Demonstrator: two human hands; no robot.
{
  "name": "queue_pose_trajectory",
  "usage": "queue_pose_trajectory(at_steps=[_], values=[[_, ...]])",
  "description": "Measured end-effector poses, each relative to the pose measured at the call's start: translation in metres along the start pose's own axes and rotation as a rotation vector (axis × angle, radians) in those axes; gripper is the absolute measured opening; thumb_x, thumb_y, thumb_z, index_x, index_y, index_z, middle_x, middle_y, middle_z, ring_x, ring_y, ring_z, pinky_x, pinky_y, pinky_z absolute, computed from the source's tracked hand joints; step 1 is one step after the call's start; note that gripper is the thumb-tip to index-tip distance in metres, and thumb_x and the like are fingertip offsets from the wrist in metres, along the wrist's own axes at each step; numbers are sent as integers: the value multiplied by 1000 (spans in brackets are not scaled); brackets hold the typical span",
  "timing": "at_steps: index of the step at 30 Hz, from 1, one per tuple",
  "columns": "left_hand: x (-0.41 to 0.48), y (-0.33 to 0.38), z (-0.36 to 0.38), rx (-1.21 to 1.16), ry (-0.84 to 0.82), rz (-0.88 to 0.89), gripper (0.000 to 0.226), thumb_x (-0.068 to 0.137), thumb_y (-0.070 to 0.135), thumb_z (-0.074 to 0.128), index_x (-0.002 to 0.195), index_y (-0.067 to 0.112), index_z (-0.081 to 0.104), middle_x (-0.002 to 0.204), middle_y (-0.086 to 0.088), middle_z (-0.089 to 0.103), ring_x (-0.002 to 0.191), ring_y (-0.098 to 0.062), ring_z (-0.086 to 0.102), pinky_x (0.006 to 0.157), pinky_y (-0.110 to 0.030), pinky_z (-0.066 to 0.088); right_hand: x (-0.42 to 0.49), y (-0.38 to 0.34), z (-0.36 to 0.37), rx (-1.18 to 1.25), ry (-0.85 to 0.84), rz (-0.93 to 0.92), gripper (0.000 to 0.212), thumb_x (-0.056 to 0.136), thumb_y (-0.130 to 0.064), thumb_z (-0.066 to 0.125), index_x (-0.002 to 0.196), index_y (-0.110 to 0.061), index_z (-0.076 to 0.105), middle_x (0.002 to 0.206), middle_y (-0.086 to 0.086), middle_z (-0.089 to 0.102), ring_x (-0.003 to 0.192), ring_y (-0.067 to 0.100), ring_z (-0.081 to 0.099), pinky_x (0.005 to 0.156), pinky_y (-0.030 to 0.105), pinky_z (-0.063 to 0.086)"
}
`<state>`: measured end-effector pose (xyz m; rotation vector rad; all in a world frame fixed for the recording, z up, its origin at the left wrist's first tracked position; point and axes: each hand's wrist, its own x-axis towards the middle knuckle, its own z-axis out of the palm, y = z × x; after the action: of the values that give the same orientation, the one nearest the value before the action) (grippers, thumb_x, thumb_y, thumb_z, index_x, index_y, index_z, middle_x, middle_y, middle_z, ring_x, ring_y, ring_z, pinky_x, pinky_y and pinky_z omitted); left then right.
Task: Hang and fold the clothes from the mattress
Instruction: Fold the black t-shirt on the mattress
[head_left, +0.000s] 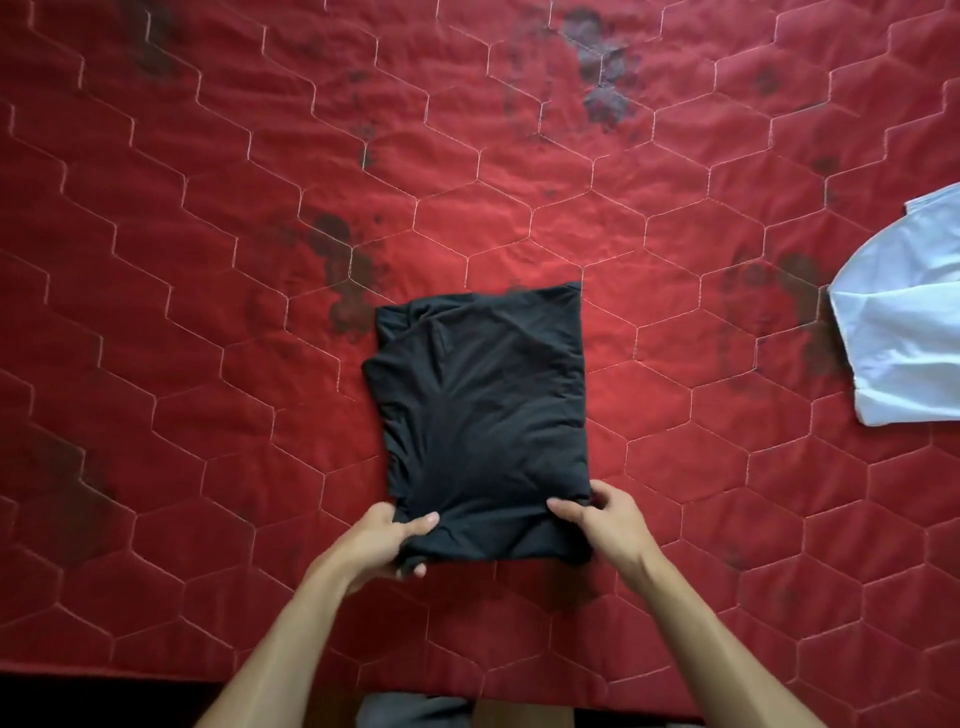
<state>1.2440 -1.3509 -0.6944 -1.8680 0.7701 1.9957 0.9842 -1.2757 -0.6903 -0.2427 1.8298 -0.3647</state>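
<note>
A black garment (483, 405), folded into a thick rectangle, lies on the red quilted mattress (208, 260) near its front edge. My left hand (382, 543) grips the garment's near left corner, thumb on top and fingers underneath. My right hand (605, 522) pinches the near right corner, thumb over the fabric. The near edge of the garment is bunched between both hands.
A white garment (904, 322) lies partly spread at the right edge of the mattress, cut off by the frame. Dark stains mark the red cover. The mattress's front edge runs along the bottom, with dark floor and a wooden strip (524, 714) below.
</note>
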Motion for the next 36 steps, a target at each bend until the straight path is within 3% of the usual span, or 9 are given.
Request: queue_pose_trajectory(at_steps=[6, 11, 15, 19, 21, 25, 28, 32, 36], values=[[-1, 12, -16, 164, 39, 67, 32, 80, 33, 79, 107, 20, 69, 99, 2, 76, 93, -15, 72, 75, -31, 59, -11, 10, 0, 30, -59, 83, 29, 82, -10, 76, 106, -8, 58, 100, 10, 73, 88, 16, 69, 83, 32, 54], [-17, 41, -26, -169, -166, -29, 42, 80, 26, 74, 116, 7, 66, 109, -12, 74, 97, -30, 71, 99, -46, 50, -27, -32, -9, 153, 30, -116, 56, 86, -14, 72, 126, -41, 43, 83, -3, 75, 75, 6, 72, 76, 29, 58], [-28, 84, -42, -548, -99, -13, 18, 84, 29, 59, 91, 14, 64, 68, -6, 69, 50, -15, 61, 48, -22, 51, -15, -88, -13, 343, 55, -231, 36, 86, -13, 71, 120, -25, 65, 89, 0, 77, 84, 13, 72, 85, 38, 58], [-21, 123, -45, -942, 64, 155, 39, 102, 32, 33, 101, 8, 64, 84, -9, 75, 64, -17, 71, 55, -25, 57, 17, -134, -9, 594, 80, -224, 22, 99, -25, 55, 118, -14, 59, 107, 11, 70, 87, 21, 71, 68, 32, 61], [-13, 131, -38, -855, 217, 239, 46, 103, 41, 30, 111, 9, 61, 100, -13, 74, 83, -23, 72, 66, -34, 59, 31, -143, -10, 529, 181, -219, 31, 101, -33, 51, 121, -9, 55, 100, 12, 71, 80, 20, 70, 74, 34, 60], [5, 126, -26, -76, 735, 344, 50, 86, 61, 56, 116, 21, 58, 120, -8, 61, 113, -25, 57, 101, -40, 45, 46, -125, -7, -117, 338, -170, 72, 80, -61, 67, 132, -13, 51, 126, 11, 59, 116, 25, 57, 105, 45, 44], [11, 123, -19, 95, 690, 307, 82, 74, 64, 71, 136, 18, 43, 135, -10, 47, 128, -26, 44, 107, -36, 35, 50, -112, -1, -210, 288, -128, 91, 73, -65, 72, 138, -9, 43, 128, 7, 55, 122, 25, 53, 105, 39, 42], [24, 126, -19, 15, 712, 256, 100, 57, 63, 84, 134, 12, 43, 133, -7, 54, 125, -26, 50, 103, -36, 41, 55, -106, 3, -16, 204, -65, 72, 68, -60, 78, 120, -12, 61, 112, -1, 69, 100, 15, 66, 87, 32, 52], [27, 116, -31, -103, 553, 164, 111, 26, 75, 84, 116, 13, 64, 113, -1, 69, 102, -21, 67, 94, -39, 54, 45, -103, -2, 106, 73, -72, 25, 81, -23, 76, 103, -13, 72, 101, 4, 75, 82, 14, 67, 68, 23, 49]])
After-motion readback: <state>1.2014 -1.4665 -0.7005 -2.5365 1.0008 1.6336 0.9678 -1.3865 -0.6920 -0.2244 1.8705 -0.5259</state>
